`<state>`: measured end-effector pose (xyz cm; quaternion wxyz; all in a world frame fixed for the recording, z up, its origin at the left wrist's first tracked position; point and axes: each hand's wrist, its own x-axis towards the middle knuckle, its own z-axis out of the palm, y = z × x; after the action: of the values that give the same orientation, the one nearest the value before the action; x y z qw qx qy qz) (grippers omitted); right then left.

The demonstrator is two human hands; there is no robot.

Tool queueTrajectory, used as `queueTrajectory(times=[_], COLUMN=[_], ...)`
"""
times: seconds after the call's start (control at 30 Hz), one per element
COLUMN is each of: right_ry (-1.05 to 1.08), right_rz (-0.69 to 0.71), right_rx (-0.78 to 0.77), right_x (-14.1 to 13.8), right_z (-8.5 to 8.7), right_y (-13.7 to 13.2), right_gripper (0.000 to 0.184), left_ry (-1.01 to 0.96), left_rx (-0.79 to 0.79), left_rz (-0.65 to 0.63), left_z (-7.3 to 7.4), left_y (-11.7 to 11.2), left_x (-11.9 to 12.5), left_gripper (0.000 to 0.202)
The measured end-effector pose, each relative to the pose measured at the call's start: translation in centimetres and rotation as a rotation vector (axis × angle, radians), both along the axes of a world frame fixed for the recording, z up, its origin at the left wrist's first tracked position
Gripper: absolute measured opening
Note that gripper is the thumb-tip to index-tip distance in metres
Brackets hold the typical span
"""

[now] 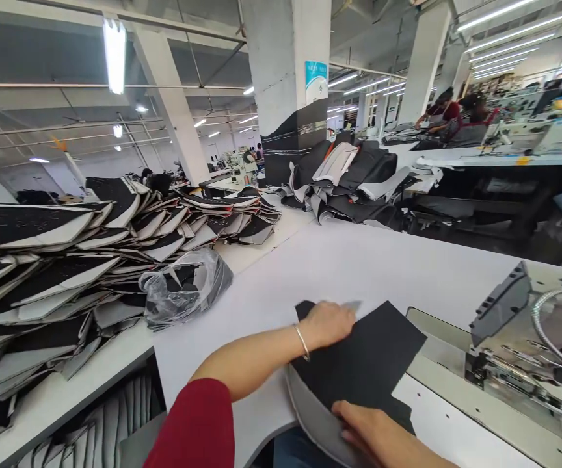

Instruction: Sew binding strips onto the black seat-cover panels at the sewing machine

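Note:
A black fabric piece (359,364) with a grey part (310,406) along its near edge lies in front of me on the white table. My left hand (330,323), with a bangle at the wrist, is closed at the fabric's far left edge. Its fingers curl over the cloth, and a small grey corner shows just beyond them. Nearer to me, my right hand (373,429) pinches the piece at its lower edge, thumb on top and fingers underneath. The sewing machine (520,364) stands to the right of the cloth.
Stacks of black and grey cut pieces (66,279) fill the left side. A clear plastic bag (188,286) with dark scraps sits beside them. More pieces (344,172) are heaped at the table's far end by a pillar (276,71). Co-workers (449,114) sit in the background.

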<state>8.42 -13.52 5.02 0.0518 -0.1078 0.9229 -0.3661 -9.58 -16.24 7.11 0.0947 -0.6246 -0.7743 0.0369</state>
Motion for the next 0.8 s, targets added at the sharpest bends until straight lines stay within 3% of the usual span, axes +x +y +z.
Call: queueTrajectory(times=[0.1, 0.17, 0.23, 0.33, 0.4, 0.57, 0.67, 0.8], right_ry=[-0.116, -0.049, 0.097, 0.225, 0.257, 0.214, 0.16, 0.214], right_rz=[-0.019, -0.001, 0.12, 0.345, 0.385, 0.09, -0.009, -0.025], right_rx=[-0.106, 0.03, 0.222, 0.355, 0.373, 0.324, 0.234, 0.18], right_x=[1.5, 2.7, 3.4, 3.0, 2.1, 1.0, 3.1, 6.3], right_z=[-1.3, -2.1, -3.1, -4.3, -4.5, -4.5, -4.9, -5.6], right_y=[3.4, 7.1, 10.3, 12.3, 11.6, 9.1, 9.0, 8.7], right_gripper=[0.02, 0.024, 0.031, 0.046, 0.045, 0.039, 0.042, 0.041], left_ry=[0.034, 0.04, 0.029, -0.01, -0.07, -0.15, -0.217, -0.281], left_rx=[-0.059, -0.007, 0.051, 0.072, 0.053, 0.008, -0.105, -0.268], left_rz=[-0.34, -0.39, -0.349, -0.253, -0.165, -0.039, -0.008, -0.066], left_z=[-5.0, -7.1, -8.0, -8.2, -8.0, -7.4, -6.6, -5.5], left_y=[1.3, 1.2, 0.8, 0.4, 0.4, 0.4, 0.7, 2.9], left_x=[2.4, 2.8, 2.8, 2.9, 3.1, 3.8, 4.7, 7.5], left_gripper=[0.024, 0.024, 0.024, 0.023, 0.023, 0.029, 0.033, 0.038])
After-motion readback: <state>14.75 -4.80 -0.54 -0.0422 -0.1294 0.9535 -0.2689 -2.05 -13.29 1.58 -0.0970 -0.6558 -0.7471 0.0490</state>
